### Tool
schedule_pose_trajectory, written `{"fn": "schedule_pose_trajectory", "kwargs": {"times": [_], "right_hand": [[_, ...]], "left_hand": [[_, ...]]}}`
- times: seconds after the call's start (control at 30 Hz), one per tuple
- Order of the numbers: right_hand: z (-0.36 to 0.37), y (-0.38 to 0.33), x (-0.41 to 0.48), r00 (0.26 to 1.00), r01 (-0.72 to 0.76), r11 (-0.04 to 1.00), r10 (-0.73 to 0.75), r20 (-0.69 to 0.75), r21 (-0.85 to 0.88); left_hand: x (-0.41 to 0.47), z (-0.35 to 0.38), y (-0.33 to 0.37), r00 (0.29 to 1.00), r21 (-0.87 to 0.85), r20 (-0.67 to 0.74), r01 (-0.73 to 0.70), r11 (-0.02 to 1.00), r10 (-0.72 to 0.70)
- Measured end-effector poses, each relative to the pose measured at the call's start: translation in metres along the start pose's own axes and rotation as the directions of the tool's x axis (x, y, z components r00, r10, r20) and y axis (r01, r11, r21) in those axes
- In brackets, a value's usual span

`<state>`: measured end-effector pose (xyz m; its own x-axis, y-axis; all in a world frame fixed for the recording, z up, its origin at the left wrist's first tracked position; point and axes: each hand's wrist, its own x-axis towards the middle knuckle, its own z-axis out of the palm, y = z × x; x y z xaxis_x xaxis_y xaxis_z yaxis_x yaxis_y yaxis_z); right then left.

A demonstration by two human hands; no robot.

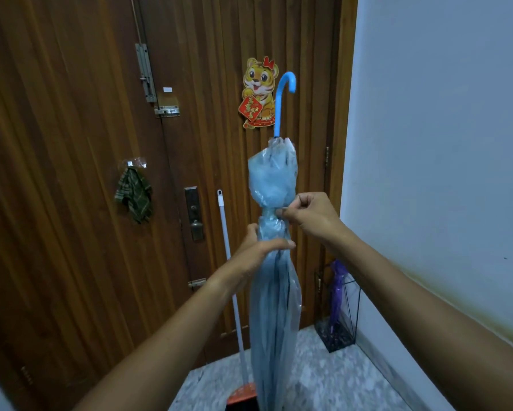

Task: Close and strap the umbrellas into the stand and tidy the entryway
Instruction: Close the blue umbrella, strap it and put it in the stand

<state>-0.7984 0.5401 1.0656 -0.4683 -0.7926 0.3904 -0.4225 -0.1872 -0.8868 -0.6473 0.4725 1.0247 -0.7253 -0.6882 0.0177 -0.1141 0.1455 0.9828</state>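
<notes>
A folded, translucent light-blue umbrella (274,176) stands upright in front of me, its blue crook handle (284,96) pointing up. My left hand (256,250) grips the gathered canopy just below its waist. My right hand (310,215) pinches the strap (274,213) cinched around the canopy's narrow waist. At the right, a black wire umbrella stand (353,310) sits on the floor by the wall, with a closed purple umbrella (337,289) standing inside it.
A brown wooden door (71,143) fills the background, with a tiger sticker (259,93), a hanging green checked cloth (135,197) and a lock (194,215). A white-handled broom (230,268) leans against the door. White wall at right; speckled floor (338,381) below.
</notes>
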Motion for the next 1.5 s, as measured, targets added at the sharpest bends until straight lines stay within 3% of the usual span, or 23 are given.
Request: {"fn": "schedule_pose_trajectory", "kwargs": {"times": [0.07,0.17,0.23,0.4,0.57,0.73,0.87,1.17,1.37,1.5], "right_hand": [[0.01,0.003,0.0,0.999,-0.03,0.999,0.029,-0.015,-0.042],[0.015,-0.007,-0.002,0.998,-0.042,0.993,0.047,0.046,-0.115],[0.009,-0.013,-0.005,0.992,-0.043,0.997,0.05,0.118,-0.058],[-0.009,-0.013,-0.011,0.975,-0.083,0.992,0.062,0.214,0.09],[-0.014,-0.008,-0.01,0.951,-0.167,0.977,0.124,0.283,0.134],[-0.015,-0.005,-0.006,0.938,-0.228,0.946,0.15,0.311,0.231],[-0.015,-0.003,-0.003,0.934,-0.244,0.927,0.146,0.326,0.285],[-0.008,-0.003,-0.008,0.986,-0.12,0.958,0.085,0.142,0.259],[-0.007,-0.017,-0.011,0.987,-0.048,0.975,0.013,0.159,0.217],[-0.009,-0.021,-0.011,0.973,-0.107,0.947,0.037,0.228,0.304]], "left_hand": [[-0.002,0.018,-0.003,0.995,0.05,-0.089,-0.033,0.998,0.037],[0.006,0.029,-0.011,0.964,-0.019,-0.266,-0.015,1.0,0.01],[0.009,0.023,-0.012,0.952,-0.051,-0.306,0.0,0.999,-0.016],[-0.002,0.004,-0.005,0.979,-0.097,-0.201,-0.05,0.994,0.03],[-0.004,0.0,-0.005,0.982,-0.343,-0.004,-0.177,0.922,0.187],[-0.003,-0.003,-0.003,0.951,-0.488,0.121,-0.193,0.851,0.285],[-0.003,-0.005,-0.001,0.961,-0.447,0.08,-0.202,0.871,0.263],[-0.005,0.0,-0.003,0.924,-0.09,-0.116,-0.375,0.923,0.364],[-0.004,0.002,-0.003,0.934,-0.23,-0.088,-0.357,0.905,0.346],[-0.004,0.006,0.004,0.916,-0.37,-0.099,-0.396,0.841,0.388]]}}
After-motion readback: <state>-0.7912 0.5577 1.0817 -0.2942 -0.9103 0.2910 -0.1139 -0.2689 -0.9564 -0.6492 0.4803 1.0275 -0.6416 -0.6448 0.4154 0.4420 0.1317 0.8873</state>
